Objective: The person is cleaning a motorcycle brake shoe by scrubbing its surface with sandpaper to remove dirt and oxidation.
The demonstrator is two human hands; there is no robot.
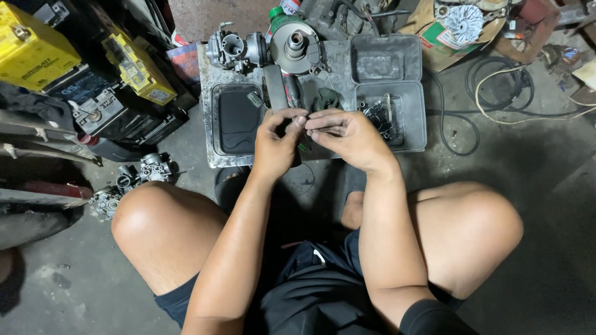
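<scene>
Setting: person squats on a stained concrete floor point(546, 186), knees wide, both forearms reaching forward over a low grey work tray point(214, 158).
Work tray: metal, grimy; a black recessed pan point(239, 118) sits at its left, and a grey plastic case point(388, 93) with open compartments lies at its right.
Batteries: yellow-topped batteries point(133, 65) stacked well off to the left, apart from the work.
Round part: a metal pulley-like disc point(295, 43) rests at the far edge of the tray, next to a carburettor body point(233, 49); more carburettors point(133, 180) lie on the floor near the left knee.
Left hand: left hand point(276, 142) held above the tray's near edge, fingers curled closed, thumb and forefinger pinched on a small dark part point(302, 127).
Right hand: right hand point(351, 136) meets the left, fingers bent closed, fingertips pressing on the same small part from the other side.
Small part: between the two sets of fingertips, above the tray's middle; too small and hidden to tell its kind.
Doing it well: judged from the grip, the hands should stay low over the tray so a dropped piece lands there and not on the floor.
Grip advice: light, steady pinch, turning from the fingertips only; oily fingers likely slip.
Risk: loose bits in the case sit near the right wrist and could be knocked.
</scene>
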